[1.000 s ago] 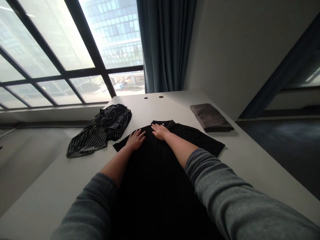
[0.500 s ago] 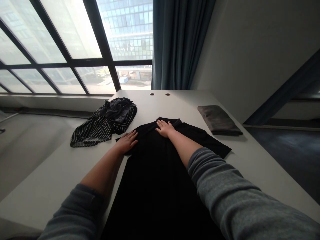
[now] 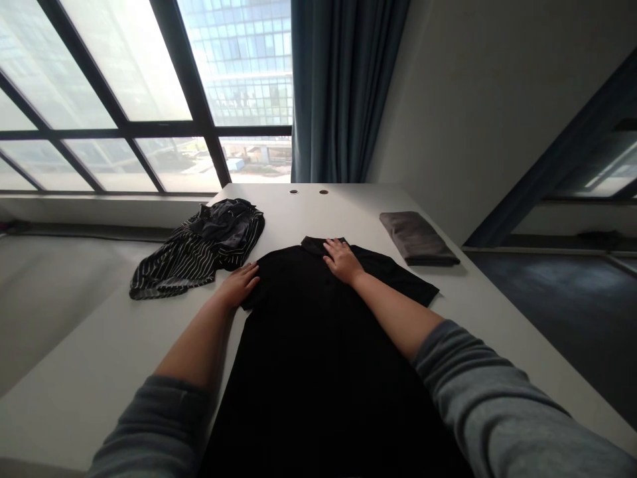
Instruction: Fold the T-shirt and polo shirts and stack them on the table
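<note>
Shirt (image 3: 318, 358): black, lies flat on the bench (image 3: 502, 318), centre of the view. Its long axis runs near to far, with the hem end toward the person and running out of the bottom of the picture. The collar is at the far end and points toward the window (image 3: 124, 79). The right sleeve sticks out sideways to the right.

Left hand (image 3: 240, 284): palm down, fingers straight and spread, gripping nothing. It rests on the shirt's left shoulder edge. The left sleeve is probably under or beside it, but black on black makes this hard to tell.

Right hand (image 3: 342, 259): also flat and open, holding nothing, pressed on the shirt just below the collar.

Striped cloth (image 3: 199, 251): crumpled heap, left of the shirt, close beside the left hand.

Grey cloth (image 3: 417, 238): folded, far right of the bench, apart from the shirt.

Two small holes (image 3: 308, 192) are at the bench's far edge, and a curtain (image 3: 338, 93) hangs behind them.
</note>
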A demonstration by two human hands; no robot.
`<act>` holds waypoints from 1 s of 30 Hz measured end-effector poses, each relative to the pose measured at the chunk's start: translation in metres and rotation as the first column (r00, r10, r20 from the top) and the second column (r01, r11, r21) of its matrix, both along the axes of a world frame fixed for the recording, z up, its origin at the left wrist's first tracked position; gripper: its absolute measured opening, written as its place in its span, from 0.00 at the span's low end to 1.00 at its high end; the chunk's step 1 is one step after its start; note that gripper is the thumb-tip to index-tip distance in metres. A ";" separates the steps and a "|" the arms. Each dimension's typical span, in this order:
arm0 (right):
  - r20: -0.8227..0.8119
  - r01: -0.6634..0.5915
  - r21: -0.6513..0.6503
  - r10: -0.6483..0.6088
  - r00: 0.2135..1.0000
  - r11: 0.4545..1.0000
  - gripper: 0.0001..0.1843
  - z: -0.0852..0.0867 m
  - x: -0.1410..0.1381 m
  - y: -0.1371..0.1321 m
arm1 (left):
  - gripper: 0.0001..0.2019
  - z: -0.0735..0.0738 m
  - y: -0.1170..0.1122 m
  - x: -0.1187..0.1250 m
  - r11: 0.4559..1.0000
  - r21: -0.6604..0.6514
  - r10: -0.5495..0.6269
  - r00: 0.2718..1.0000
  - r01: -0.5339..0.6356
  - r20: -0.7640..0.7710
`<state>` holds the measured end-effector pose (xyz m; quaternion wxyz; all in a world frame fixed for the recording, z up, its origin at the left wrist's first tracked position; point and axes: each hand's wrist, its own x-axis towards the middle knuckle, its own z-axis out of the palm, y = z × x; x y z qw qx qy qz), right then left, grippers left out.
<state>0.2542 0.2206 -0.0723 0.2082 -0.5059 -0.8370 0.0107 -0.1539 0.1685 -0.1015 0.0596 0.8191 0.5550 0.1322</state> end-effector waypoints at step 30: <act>-0.309 0.553 -0.023 -0.532 0.788 0.833 0.24 -0.033 0.211 -0.127 | 0.41 0.014 -0.054 0.004 0.847 -0.011 0.510 0.807 -0.532 0.298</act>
